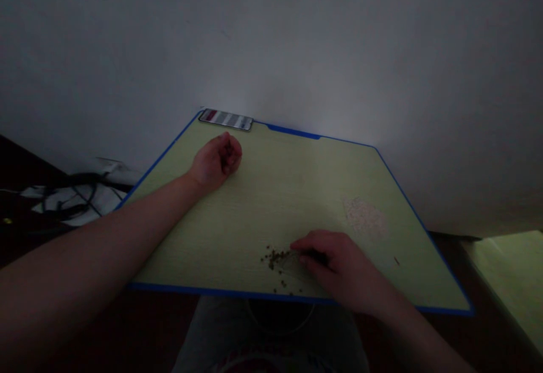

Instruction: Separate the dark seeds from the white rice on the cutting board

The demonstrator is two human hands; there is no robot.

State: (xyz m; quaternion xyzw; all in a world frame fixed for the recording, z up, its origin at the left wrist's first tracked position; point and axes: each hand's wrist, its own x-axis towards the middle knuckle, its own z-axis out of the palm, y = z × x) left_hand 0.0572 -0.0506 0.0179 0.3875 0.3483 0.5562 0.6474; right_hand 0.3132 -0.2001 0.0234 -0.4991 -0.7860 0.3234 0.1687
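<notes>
Small dark round grains, like peppercorns or seeds (276, 259), lie scattered near the front edge of a pale board table (271, 192) with a blue rim. Right beside them is my right hand (333, 265). Its forefinger and thumb point left at the grains with a gap between them, and the other fingers are tucked under. Farther back on the left, my left hand (218, 161) rests on the table, fingers curled inward. Something dark shows in its shaded palm, too dim to name. A patch of pale small grains, like rice (365, 217), is spread on the right side.
At the back left corner lies a phone (227, 120) with its screen lit. A wall (297, 51) stands behind the table. Dark cables (80, 192) are on the left. Below the front edge, a dark round container (280, 313) sits between my legs.
</notes>
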